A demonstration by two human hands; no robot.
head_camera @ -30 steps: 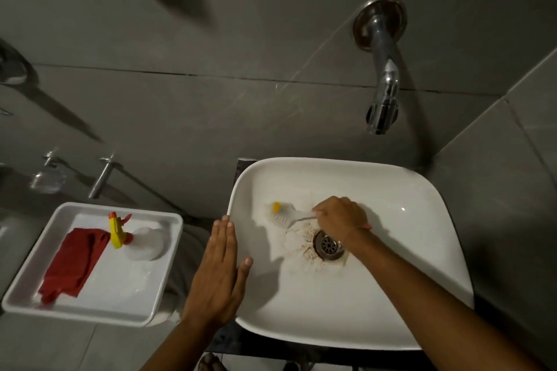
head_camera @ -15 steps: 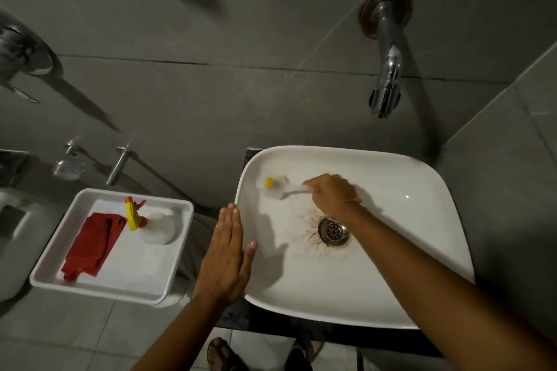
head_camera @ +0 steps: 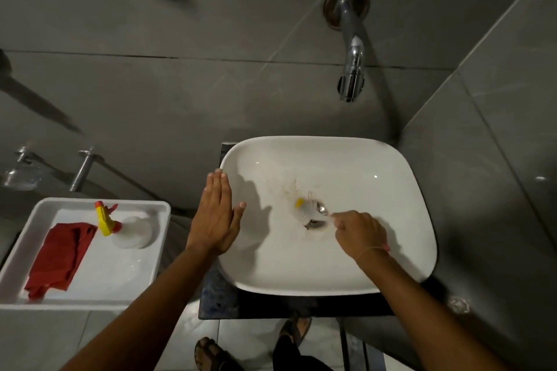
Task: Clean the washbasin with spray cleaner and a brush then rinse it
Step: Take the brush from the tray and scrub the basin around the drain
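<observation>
While the right hand grips the white yellow-tipped brush over the drain at the white ceramic washbasin's centre, left hand flat at nine o'clock, hard strokes could flick grime outward

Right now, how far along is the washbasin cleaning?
Spraying looks done: the spray bottle stands back in the tray beside the red cloth. Scrubbing is in hand: the right hand works the brush over the drain while the left hand rests flat on the washbasin rim. Brown marks remain above the drain. Rinsing is left; the tap runs no water.
</observation>
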